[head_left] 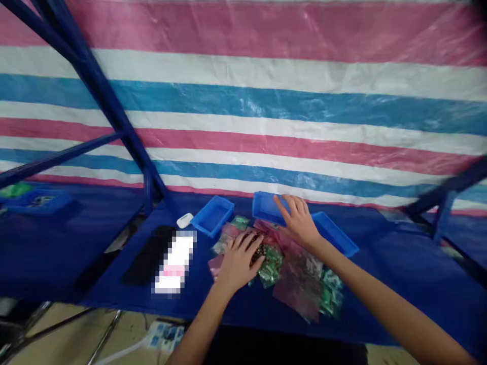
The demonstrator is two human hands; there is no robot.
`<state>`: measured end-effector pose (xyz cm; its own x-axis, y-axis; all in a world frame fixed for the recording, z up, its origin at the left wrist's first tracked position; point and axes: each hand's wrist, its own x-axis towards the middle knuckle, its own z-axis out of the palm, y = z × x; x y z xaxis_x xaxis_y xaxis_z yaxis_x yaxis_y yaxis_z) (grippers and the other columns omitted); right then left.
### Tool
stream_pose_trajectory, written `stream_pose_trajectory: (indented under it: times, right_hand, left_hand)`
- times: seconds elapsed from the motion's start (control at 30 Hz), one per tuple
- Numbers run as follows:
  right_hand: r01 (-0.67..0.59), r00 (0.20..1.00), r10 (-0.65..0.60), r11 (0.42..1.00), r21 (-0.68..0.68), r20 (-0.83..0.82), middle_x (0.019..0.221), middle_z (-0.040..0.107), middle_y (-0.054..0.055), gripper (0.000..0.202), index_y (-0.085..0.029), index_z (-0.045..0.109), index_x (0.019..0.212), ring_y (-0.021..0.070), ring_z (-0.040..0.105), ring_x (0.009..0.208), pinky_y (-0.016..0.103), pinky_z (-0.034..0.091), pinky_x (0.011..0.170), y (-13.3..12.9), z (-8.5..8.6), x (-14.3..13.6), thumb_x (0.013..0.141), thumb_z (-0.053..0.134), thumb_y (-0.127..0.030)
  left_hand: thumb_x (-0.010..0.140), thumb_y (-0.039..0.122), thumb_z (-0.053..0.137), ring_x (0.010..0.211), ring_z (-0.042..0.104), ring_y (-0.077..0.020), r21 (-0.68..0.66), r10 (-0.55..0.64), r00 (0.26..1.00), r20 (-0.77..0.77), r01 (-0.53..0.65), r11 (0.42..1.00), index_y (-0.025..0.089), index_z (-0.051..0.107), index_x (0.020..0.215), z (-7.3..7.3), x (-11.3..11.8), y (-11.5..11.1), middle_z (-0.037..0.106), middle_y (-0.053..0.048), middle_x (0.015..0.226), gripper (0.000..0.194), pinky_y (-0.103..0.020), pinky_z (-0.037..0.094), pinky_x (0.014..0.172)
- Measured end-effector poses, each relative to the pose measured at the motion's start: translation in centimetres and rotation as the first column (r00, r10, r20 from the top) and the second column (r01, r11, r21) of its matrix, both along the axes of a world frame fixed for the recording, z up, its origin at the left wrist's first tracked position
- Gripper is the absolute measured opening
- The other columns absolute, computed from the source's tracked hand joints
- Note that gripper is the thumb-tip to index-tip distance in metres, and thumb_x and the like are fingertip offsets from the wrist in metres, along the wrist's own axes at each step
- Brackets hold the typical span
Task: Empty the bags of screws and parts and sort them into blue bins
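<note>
My left hand (pixel 239 257) lies with its fingers spread over a heap of small plastic bags, some pink and some green. Beside its thumb is a green bag (pixel 271 266), and small brownish pieces (pixel 259 249) show near the fingertips. Over the front edge of the middle blue tray (pixel 262 205) reaches my right hand (pixel 300 220), fingers apart, with nothing visible in it. Below its wrist lies a large pink bag (pixel 299 284). Another green bag (pixel 330 294) rests partly under the right forearm. What the left palm touches is hidden.
A blue tray (pixel 213 215) stands left of the heap, another blue tray (pixel 335 234) to the right. A small white case (pixel 184 220), a black flat object (pixel 148 256) and a pixelated white rectangle (pixel 175 263) lie on the blue table (pixel 365 299). Blue metal posts (pixel 129 137) frame the striped sheet.
</note>
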<state>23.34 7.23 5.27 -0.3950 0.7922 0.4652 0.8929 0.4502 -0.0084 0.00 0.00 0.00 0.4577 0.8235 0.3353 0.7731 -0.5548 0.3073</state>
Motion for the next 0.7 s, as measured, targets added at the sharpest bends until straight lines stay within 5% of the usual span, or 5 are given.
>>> stream_pose_trajectory:
  times: [0.23,0.37,0.5,0.57,0.7]
  right_hand:
    - [0.217,0.938,-0.276,0.939,-0.266,-0.208,0.131,0.049,0.017,0.080,-0.024,0.042,0.142,0.0390,0.046,0.118,0.054,0.043,0.090,3.9,-3.0,-1.4,0.071,0.072,-0.048]
    - [0.231,0.934,-0.259,0.964,-0.135,-0.245,0.143,0.040,0.018,0.062,-0.023,0.043,0.140,0.0400,0.035,0.130,0.059,0.033,0.098,2.3,-2.7,-2.2,0.085,0.060,-0.045]
    - [-0.112,0.961,0.093,0.992,-0.056,-0.262,0.132,0.053,0.011,0.032,-0.024,0.055,0.126,0.0259,0.047,0.121,0.045,0.037,0.100,-1.9,-2.0,-4.0,0.097,0.045,-0.032]
    - [-0.363,0.925,0.328,0.913,-0.188,-0.194,0.128,0.057,0.008,0.034,-0.024,0.054,0.127,0.0227,0.050,0.117,0.039,0.040,0.099,-3.9,-2.4,-5.1,0.095,0.049,-0.034]
    - [-0.354,0.934,0.327,0.901,-0.250,-0.145,0.136,0.050,0.013,0.051,-0.016,0.043,0.138,0.0270,0.043,0.123,0.043,0.039,0.101,-5.7,-3.8,-6.8,0.091,0.055,-0.034]
  left_hand:
    - [0.093,0.028,0.049,0.130,0.042,-0.0266,-0.018,-0.025,0.989,0.145,0.028,0.999,0.030,0.050,0.134,-0.2,-0.1,0.3,0.052,-0.003,0.138,0.041,-0.049,0.034,0.107]
    - [0.090,0.024,0.053,0.120,0.050,-0.0243,-0.064,-0.003,0.960,0.279,0.022,0.998,0.028,0.057,0.126,-0.2,-0.4,0.6,0.058,-0.004,0.127,0.036,-0.044,0.038,0.105]
    - [0.091,0.017,0.049,0.111,0.055,-0.0211,-0.095,0.054,0.907,0.418,-0.016,0.995,0.024,0.063,0.112,-0.6,-0.7,1.0,0.060,-0.005,0.116,0.026,-0.038,0.044,0.100]
    - [0.090,0.013,0.047,0.109,0.056,-0.0209,-0.101,0.088,0.883,0.460,-0.046,0.994,0.021,0.062,0.108,-0.9,-0.8,1.2,0.060,-0.007,0.114,0.025,-0.037,0.045,0.098]
    - [0.086,0.010,0.047,0.110,0.055,-0.0232,-0.073,0.149,0.865,0.480,-0.130,0.989,0.019,0.057,0.109,-1.2,-0.9,1.2,0.059,-0.009,0.113,0.027,-0.040,0.044,0.099]
